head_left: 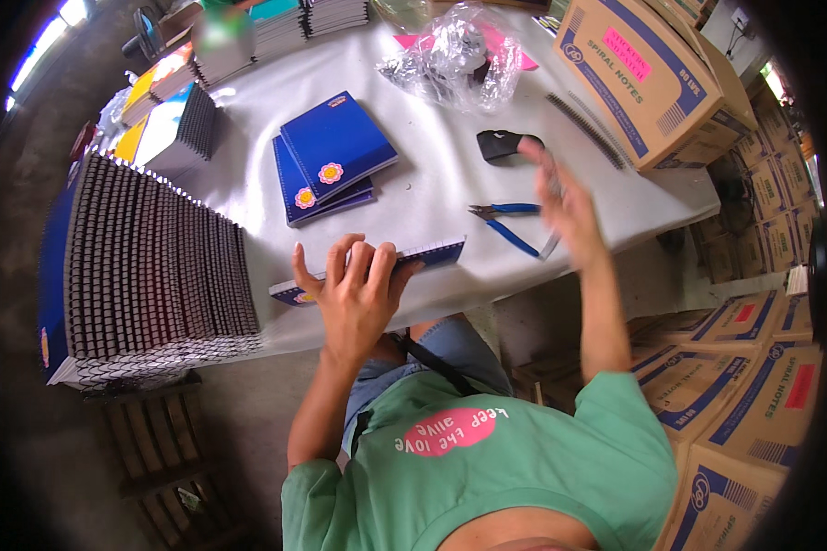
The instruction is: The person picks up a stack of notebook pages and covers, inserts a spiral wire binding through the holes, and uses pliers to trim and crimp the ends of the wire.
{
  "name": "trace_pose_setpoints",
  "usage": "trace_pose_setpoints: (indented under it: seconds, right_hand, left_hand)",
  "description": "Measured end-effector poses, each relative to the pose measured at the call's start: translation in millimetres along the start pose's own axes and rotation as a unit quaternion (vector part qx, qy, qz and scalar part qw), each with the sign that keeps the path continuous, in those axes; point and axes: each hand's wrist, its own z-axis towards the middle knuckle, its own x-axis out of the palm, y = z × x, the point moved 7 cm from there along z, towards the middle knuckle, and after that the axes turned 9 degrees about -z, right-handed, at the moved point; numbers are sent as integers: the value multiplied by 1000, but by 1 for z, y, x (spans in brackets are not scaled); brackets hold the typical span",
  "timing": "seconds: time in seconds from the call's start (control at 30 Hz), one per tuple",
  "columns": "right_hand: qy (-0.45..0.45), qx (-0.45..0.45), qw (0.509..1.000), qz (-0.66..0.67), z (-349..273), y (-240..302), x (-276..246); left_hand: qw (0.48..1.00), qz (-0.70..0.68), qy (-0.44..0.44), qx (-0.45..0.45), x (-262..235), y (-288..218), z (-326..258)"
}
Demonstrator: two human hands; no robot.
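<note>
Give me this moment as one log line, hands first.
left hand: holding blue notebook | right hand: motion-blurred near blue-handled pliers, grip unclear | table: two overlapping notebooks

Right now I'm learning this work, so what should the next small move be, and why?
Probably bring the right hand to the notebook: the left hand holds it on edge, and no coil shows along its top, unlike on the stack. The right hand is blurred; whether it holds anything is unclear.
</note>
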Motion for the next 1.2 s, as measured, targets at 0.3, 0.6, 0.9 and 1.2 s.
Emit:
trace_pose_setpoints:
  seconds: [0.3, 0.6, 0.9, 1.2]
  right_hand:
    - [77, 74, 972, 209, -74, 44, 92]
    - [71, -43, 996, 22, -22, 21, 49]
    - [263, -88, 960, -37, -17, 51, 56]
    - [298, -104, 945, -91, -19, 53, 55]
  left_hand:
    - [997, -40, -42, 53, 8, 11, 8]
    - [988, -141, -23, 58, 1, 17, 10]
    - [985, -166, -35, 41, 1, 19, 11]
    - [989, -139, -46, 21, 3, 18, 13]
